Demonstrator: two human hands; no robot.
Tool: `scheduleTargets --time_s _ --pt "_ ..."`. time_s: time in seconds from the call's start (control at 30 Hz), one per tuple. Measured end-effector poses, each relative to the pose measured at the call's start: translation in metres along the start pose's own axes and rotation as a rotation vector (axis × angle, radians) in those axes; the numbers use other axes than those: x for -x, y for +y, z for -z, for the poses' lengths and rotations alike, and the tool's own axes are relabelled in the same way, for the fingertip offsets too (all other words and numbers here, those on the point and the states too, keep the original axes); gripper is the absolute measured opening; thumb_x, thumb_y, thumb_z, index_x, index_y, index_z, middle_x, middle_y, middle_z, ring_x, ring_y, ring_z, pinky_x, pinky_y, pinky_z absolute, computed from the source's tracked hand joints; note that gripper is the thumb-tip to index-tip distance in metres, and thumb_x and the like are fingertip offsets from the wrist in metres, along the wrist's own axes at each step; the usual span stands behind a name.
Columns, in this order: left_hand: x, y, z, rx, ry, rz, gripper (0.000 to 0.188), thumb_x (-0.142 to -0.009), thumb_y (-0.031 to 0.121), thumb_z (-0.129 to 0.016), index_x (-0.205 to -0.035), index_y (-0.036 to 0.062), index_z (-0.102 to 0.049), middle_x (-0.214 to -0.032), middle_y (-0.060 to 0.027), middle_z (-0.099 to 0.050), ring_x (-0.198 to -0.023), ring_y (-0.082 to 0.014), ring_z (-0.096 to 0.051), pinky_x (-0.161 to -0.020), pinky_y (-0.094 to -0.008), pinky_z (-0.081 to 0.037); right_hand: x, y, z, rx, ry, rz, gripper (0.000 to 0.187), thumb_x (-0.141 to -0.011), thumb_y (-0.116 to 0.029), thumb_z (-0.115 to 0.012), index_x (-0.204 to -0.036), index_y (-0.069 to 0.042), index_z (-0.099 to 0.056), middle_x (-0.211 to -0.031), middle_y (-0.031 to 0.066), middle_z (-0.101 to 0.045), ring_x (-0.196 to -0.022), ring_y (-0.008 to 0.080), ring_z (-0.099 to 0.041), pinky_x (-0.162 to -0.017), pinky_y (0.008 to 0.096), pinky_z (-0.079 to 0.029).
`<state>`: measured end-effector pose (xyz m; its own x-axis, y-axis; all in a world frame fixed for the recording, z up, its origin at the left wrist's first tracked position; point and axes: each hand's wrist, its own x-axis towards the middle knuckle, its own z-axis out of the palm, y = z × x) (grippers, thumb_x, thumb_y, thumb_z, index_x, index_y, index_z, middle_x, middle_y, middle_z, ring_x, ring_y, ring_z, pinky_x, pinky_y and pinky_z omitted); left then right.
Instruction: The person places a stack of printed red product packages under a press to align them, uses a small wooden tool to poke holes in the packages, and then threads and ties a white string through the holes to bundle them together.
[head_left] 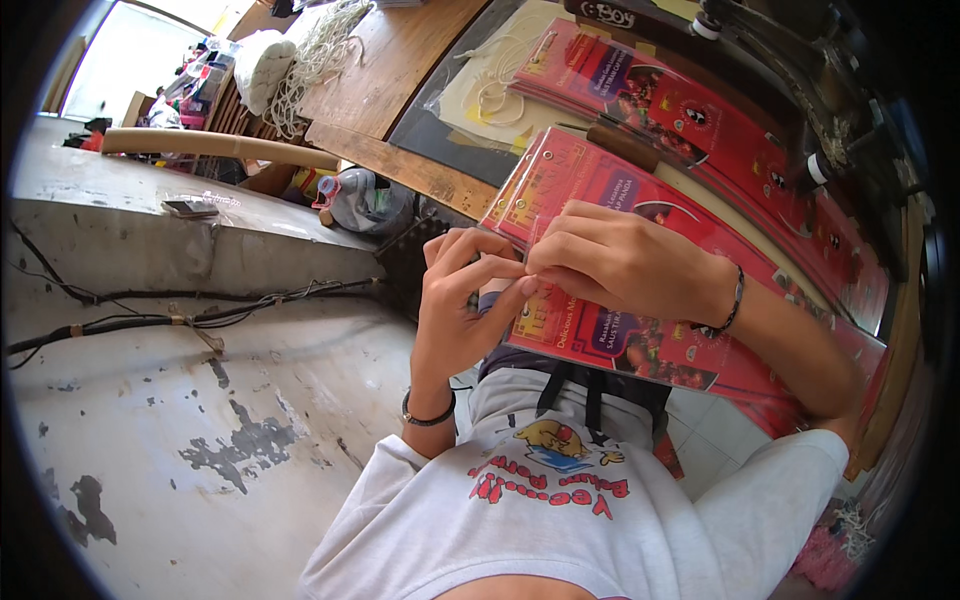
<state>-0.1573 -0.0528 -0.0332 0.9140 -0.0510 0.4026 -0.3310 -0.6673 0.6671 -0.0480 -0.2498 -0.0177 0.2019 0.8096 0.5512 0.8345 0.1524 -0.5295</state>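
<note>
My left hand and my right hand meet fingertip to fingertip, both pinched closed. Whatever lies between their fingers is too small or hidden to make out. Right beside and beneath them is a glossy red printed sheet in clear plastic, overhanging the table's near edge above my lap. Just beyond it lies a stack of similar red sheets with metal eyelets at their left ends. My right forearm crosses over the sheets.
A further stack of red sheets lies at the back. Thin white cord rests on the table, with a bigger tangle of cord farther left. Dark metal machinery stands far right. A phone sits on the ledge, near a large plastic bottle.
</note>
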Motion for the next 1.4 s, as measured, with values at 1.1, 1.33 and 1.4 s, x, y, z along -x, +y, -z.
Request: scheduleTargets --time_s 1.1,1.33,1.4 --pt "-0.01 0.013 -0.012 0.117 0.156 -0.04 0.041 -0.07 0.01 -0.084 -0.11 0.0053 -0.073 -0.096 -0.0083 -0.07 -0.081 -0.0211 -0.062 -0.079 -0.032 -0.046 0.002 0.008 0.008 -0.306 0.078 -0.243 0.016 -0.082 -0.009 -0.076 -0.091 0.001 -0.067 -0.078 0.0092 -0.066 -0.059 0.0131 -0.058 -0.053 0.0265 -0.045" --pt "-0.01 0.024 -0.012 -0.068 0.253 -0.08 0.021 -0.072 0.003 -0.081 -0.092 0.0025 -0.075 -0.084 -0.0072 -0.07 -0.076 -0.0201 -0.063 -0.072 -0.031 -0.046 -0.001 0.003 0.012 -0.275 0.074 -0.326 0.016 -0.083 -0.015 -0.072 -0.088 0.001 -0.068 -0.077 0.0144 -0.068 -0.066 0.0269 -0.066 -0.062 0.0335 -0.051" --pt "-0.01 0.024 -0.013 -0.04 0.274 -0.07 0.018 -0.073 0.004 -0.081 -0.089 0.0034 -0.073 -0.083 -0.0058 -0.07 -0.074 -0.0198 -0.062 -0.072 -0.0312 -0.045 0.001 0.0 0.01 -0.21 0.068 -0.274 0.018 -0.083 -0.015 -0.071 -0.089 0.001 -0.066 -0.078 0.0148 -0.068 -0.067 0.0294 -0.066 -0.062 0.0349 -0.051"
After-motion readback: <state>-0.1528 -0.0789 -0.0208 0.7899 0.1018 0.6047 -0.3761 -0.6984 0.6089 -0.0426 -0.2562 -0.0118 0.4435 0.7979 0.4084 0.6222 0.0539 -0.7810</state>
